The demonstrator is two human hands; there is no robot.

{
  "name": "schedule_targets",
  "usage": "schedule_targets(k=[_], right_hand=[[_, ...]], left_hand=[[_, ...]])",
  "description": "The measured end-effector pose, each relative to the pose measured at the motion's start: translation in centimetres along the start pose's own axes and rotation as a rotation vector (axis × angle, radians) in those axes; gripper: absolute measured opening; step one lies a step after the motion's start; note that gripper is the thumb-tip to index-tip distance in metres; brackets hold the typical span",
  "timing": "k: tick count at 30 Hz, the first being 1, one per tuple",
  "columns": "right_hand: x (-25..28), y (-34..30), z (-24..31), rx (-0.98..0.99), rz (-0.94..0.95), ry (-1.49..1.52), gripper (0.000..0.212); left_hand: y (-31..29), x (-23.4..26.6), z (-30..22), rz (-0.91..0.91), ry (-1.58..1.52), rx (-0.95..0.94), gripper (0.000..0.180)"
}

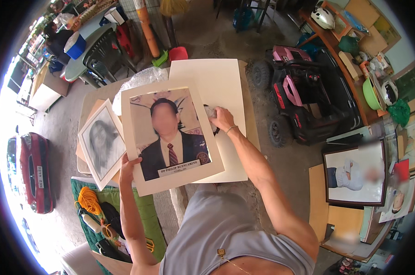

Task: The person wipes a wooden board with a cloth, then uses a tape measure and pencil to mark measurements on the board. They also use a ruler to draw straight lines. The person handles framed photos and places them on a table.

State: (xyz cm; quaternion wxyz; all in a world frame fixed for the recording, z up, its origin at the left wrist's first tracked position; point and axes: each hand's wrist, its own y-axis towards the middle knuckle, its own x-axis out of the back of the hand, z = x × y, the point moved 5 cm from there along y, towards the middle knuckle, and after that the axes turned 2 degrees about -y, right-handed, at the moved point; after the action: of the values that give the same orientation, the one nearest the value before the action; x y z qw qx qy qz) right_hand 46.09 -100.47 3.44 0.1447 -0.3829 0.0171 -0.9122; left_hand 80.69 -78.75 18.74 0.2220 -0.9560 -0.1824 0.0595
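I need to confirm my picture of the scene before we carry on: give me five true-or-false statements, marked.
1. The left hand grips the matted colour portrait. True.
2. The right hand hangs at the person's side. False: it is over the white board.
3. The grey portrait lies right of the colour one. False: left.
4. The coiled orange rope lies on green cloth. True.
5. The ride-on toy car is all white. False: black and pink.
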Motion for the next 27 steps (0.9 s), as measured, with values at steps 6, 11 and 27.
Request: schedule_targets(k=[6,11,27], right_hand=[[5.3,0.4,0.5,0.03,-0.001,0.312,0.021],[17.2,-2.2,-6.0,-0.149,-0.183,1.515,0.045],[13.6,-11.4,-20.9,-0.655,0.036,1.539,0.068]], left_hand=[[-2.1,1.8,0.3,-0.017,0.026,0.018,0.039],[-2.0,-1.1,1.6,-0.05,0.024,0.074,0.04],[-4.3,-12.1,7.3,-0.023,-0.06,0.113,0.05]])
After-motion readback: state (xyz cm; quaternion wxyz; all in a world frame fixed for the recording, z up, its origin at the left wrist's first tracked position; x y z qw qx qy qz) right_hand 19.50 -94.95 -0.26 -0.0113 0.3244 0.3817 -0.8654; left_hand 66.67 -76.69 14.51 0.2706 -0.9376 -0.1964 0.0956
